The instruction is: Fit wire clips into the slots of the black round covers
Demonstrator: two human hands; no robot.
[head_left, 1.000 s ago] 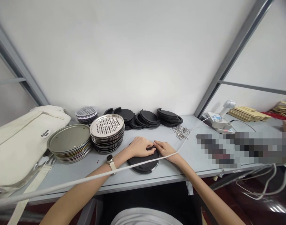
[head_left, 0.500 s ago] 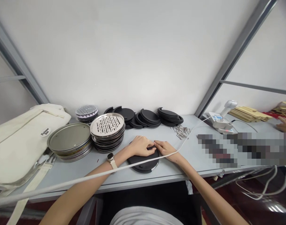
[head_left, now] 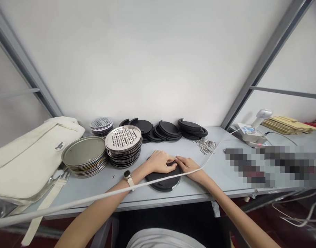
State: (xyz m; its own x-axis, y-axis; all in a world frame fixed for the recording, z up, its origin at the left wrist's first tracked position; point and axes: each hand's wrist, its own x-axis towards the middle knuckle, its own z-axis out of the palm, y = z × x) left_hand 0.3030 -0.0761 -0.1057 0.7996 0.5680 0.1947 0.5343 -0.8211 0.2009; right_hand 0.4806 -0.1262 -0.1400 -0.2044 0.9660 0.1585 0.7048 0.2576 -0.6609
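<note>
Both hands at frame centre: left hand (head_left: 160,161) and right hand (head_left: 187,164) pinch far edge of black disc (head_left: 163,177) flat on grey table (head_left: 194,187); perforated plate stack (head_left: 124,144) left of them.

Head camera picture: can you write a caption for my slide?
Both hands, left hand and right hand, press on a black round lid on the grey table.
</note>
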